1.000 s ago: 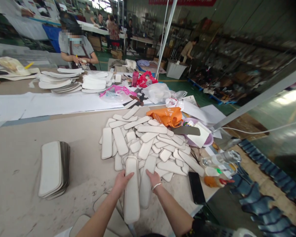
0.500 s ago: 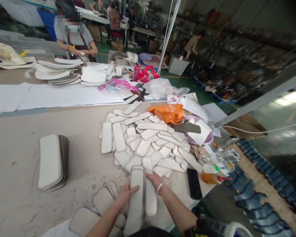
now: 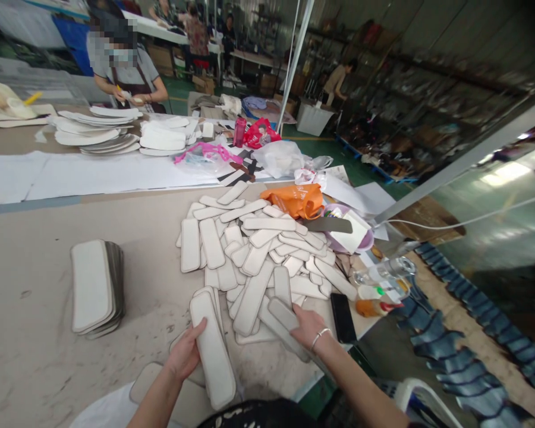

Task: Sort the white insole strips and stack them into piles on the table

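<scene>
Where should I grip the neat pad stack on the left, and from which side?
Span the pad stack across its middle from above, probably with the left hand once free, thumb and fingers on opposite long edges. It is longer than wide, and its layers fan out to the right, so squeezing both long edges should keep them together.

head: worn at head height | faces forward and down | hands close, room far beyond | single view

from my remote seat, i saw an orange bag [image 3: 296, 199] beside a purple basin [image 3: 368, 242], a black phone [image 3: 343, 318] near the tabletop [image 3: 154, 238] edge, and a red bag [image 3: 259, 134] beside a pink bottle [image 3: 239, 132] farther off.
</scene>
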The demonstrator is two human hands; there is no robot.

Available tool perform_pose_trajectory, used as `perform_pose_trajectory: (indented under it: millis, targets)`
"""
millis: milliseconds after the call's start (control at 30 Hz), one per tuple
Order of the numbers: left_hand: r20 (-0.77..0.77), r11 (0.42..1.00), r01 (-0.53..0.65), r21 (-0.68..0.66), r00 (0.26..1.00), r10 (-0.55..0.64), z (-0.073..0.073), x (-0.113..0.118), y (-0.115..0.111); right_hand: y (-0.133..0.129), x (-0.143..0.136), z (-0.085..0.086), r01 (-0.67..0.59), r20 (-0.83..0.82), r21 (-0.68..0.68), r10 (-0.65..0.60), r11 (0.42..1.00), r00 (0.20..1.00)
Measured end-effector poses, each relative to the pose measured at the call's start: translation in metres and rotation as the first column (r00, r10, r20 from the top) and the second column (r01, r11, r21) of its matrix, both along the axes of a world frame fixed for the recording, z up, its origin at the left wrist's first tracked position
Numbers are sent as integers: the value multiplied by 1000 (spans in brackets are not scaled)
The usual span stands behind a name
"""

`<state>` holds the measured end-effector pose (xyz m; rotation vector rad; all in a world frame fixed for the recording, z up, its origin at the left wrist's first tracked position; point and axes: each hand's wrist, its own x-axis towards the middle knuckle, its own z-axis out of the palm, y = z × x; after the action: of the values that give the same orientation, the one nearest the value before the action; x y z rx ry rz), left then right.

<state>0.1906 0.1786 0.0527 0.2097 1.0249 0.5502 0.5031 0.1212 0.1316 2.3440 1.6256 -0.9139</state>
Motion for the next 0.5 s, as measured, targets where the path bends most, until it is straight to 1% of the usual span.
perform_pose_trajectory:
  millis: [33,100,200,267,333,400,500]
  targets:
    - [-12,999,-40,-5,999,40,-1,-3,0,-7,0,11,-36,69,-19,38,999,997]
    - [-16,995,-104,2,994,104,-1,-1,-1,-21,-7,29,-90,159,-28,93,996,983]
    - [27,991,-130,39,991,129,1,14,-3,-35,-24,48,-122,217,-25,124,992,968]
    - [60,992,-117,53,992,114,2,25,-5,-42,-32,58,-116,241,-28,120,993,963]
    - [87,993,-112,45,990,107,3,32,-8,-49,-34,69,-105,250,-16,106,994,962]
    - [104,993,-118,9,988,116,3,34,-11,-55,-29,83,-86,244,10,81,996,966]
    - [87,987,-152,-50,984,156,-1,31,-16,-65,-17,105,-44,197,64,31,997,980]
